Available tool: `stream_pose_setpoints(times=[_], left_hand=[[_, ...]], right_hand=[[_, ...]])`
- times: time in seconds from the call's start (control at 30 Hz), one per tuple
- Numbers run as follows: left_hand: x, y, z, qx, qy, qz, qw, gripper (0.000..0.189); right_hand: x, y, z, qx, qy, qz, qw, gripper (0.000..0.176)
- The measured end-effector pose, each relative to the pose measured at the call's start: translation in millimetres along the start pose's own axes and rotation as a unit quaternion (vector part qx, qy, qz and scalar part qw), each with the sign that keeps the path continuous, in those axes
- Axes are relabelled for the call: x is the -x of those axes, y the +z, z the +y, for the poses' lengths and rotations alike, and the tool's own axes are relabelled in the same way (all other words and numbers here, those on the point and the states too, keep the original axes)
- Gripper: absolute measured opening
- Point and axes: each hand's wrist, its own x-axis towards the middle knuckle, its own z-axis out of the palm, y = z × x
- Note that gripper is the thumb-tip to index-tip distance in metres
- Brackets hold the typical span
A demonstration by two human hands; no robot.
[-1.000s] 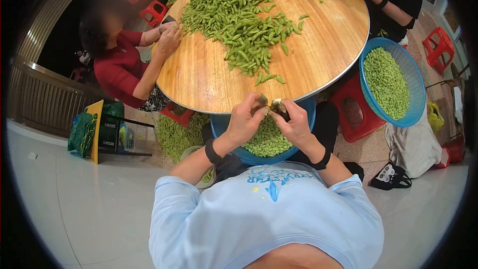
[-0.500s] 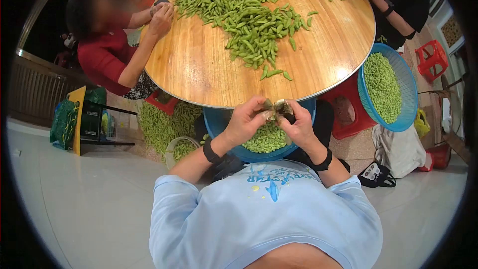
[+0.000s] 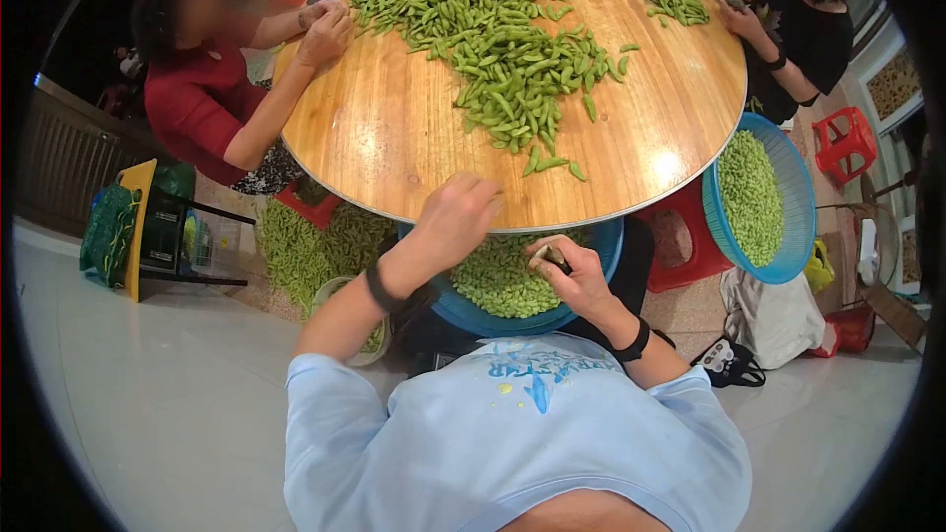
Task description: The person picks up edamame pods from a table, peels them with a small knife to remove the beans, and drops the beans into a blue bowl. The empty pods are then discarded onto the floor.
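Note:
My left hand [image 3: 455, 219] is at the near edge of the round wooden table [image 3: 374, 158], its fingers smeared by motion, so I cannot tell how they are set. My right hand [image 3: 581, 281] is closed, thumb against fingers, over the blue basket [image 3: 448, 310] in my lap. Greyish-brown patches cover its fingertips, and anything pinched there is hidden. Shelled green beans [image 3: 507, 281] fill the basket beneath both hands. Green bean pods [image 3: 522, 89] lie heaped on the table, a few stray ones just beyond my left hand.
A second blue basket [image 3: 803, 187] of shelled beans rests on a red stool [image 3: 680, 236] at right. Pods [image 3: 305, 246] cover the floor at left, beside a white bucket [image 3: 340, 335]. A person in red [image 3: 202, 108] and one in black [image 3: 813, 25] sit at the table.
My hands have come apart: the left went up and left to the table edge, while the right dropped slightly and stayed over the basket. The view has shifted a little.

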Motion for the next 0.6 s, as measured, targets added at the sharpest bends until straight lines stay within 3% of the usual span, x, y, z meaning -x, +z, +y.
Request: stream_pose_setpoints(times=[0.03,0.07,0.13,0.2,0.27,0.4,0.47,0.5,0.57,0.6], left_hand=[[-16,16,-3,0.002,-0.011,0.011,1.000,0.016],[-29,30,-5,0.003,-0.023,0.020,1.000,0.017],[-46,46,-7,-0.017,-0.029,0.041,0.999,0.017],[-53,52,-11,-0.037,-0.028,0.058,0.997,0.016],[-56,55,-14,0.001,-0.065,0.048,0.997,0.015],[-46,55,-17,0.028,-0.055,0.071,0.996,0.015],[-33,44,-5,0.295,-0.170,-0.015,0.940,0.014],[-27,39,3,0.296,-0.170,-0.019,0.940,0.014],[-17,30,17,0.499,-0.245,-0.067,0.828,0.014],[-12,29,22,0.500,-0.246,-0.068,0.827,0.014]], right_hand=[[1,-1,-1,-0.067,0.106,0.004,0.992,0.009],[1,-4,-2,-0.064,0.106,0.002,0.992,0.009],[1,-10,-2,-0.178,0.204,0.017,0.963,0.008],[4,-10,2,-0.211,0.203,0.002,0.956,0.012],[6,-7,-8,-0.292,0.261,-0.011,0.920,0.018],[14,3,6,-0.352,0.226,0.033,0.908,0.025],[11,-3,4,-0.397,0.219,0.031,0.891,0.027],[8,-6,0,-0.438,0.213,0.025,0.873,0.029],[-2,-5,-13,-0.442,0.204,0.059,0.872,0.030],[-6,-4,-19,-0.443,0.191,0.088,0.871,0.032]])
